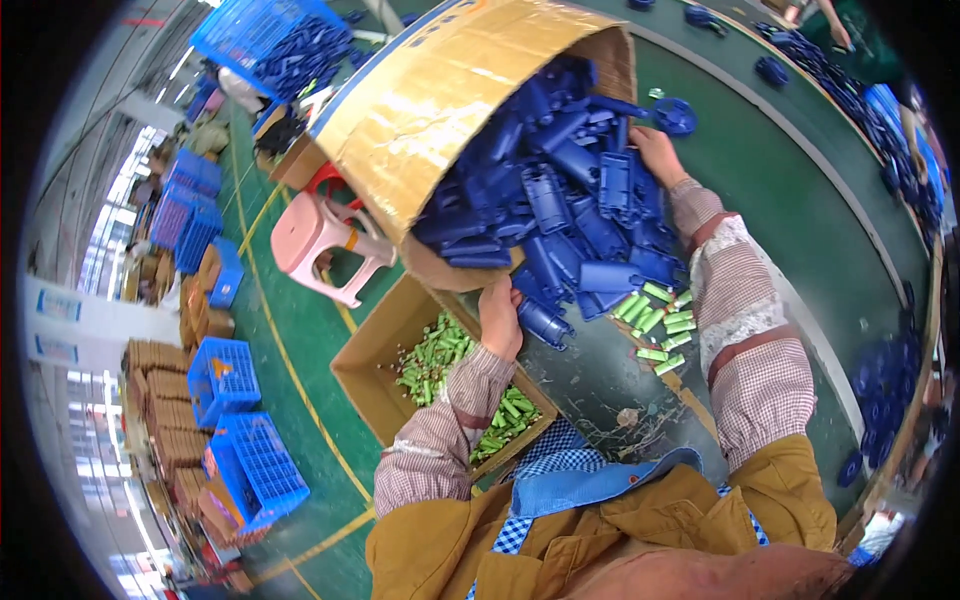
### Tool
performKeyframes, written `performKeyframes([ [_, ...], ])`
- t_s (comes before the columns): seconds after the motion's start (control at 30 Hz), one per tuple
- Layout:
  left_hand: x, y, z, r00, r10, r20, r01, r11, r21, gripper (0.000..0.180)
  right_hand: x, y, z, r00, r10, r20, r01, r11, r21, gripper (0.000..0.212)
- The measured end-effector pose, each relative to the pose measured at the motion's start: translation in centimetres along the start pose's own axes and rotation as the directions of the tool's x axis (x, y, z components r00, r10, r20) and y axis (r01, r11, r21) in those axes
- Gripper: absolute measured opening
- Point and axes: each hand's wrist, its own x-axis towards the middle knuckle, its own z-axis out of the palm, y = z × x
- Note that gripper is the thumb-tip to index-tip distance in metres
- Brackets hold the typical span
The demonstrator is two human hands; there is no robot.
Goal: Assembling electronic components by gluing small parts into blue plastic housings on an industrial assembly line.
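A large cardboard box [430,110] lies tipped with its mouth toward me. Blue plastic housings [545,195] spill from it onto the dark worktop. My left hand [500,318] is closed at the lower lip of the box, beside a loose blue housing [545,325]. At the right side of the heap is my right hand [658,155], fingers bent in against the blue parts; what its fingertips hold is hidden. Several small green cylinders [655,322] lie in front of the heap. More green pieces [437,360] fill part of an open carton [365,385] below my left hand.
A pink plastic stool [325,240] stands left of the box. Blue crates [255,465] and stacked cardboard [160,390] line the left side. A blue crate of parts [265,45] is behind. At right runs a green belt [780,170], with another person's hand [840,38] at its far side.
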Motion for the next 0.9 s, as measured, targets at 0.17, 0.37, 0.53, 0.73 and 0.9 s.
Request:
performKeyframes([
  [0.17,-2.7,0.5,2.8,0.996,-0.04,0.074,0.038,0.999,0.029,0.029,-3.0,-2.3,-1.1,0.983,0.176,0.059,-0.183,0.973,0.144,0.052],
  [0.37,-4.5,0.7,5.7,0.983,0.105,0.15,-0.115,0.991,0.061,0.066,-6.2,-4.7,-2.6,0.986,0.141,0.083,-0.14,0.99,-0.017,0.066],
  [0.53,-3.7,-0.3,6.9,0.933,0.3,0.2,-0.346,0.901,0.262,0.073,-7.7,-5.0,-2.5,0.986,0.119,0.116,-0.133,0.983,0.127,0.06],
  [0.73,-3.8,0.1,8.6,0.931,0.312,0.192,-0.365,0.835,0.413,0.084,-10.1,-6.7,-2.5,0.983,0.135,0.124,-0.159,0.965,0.207,0.058],
  [0.9,-3.6,0.1,10.1,0.887,0.366,0.28,-0.456,0.788,0.415,0.087,-11.5,-7.2,-2.4,0.993,0.078,0.084,-0.091,0.982,0.164,0.055],
])
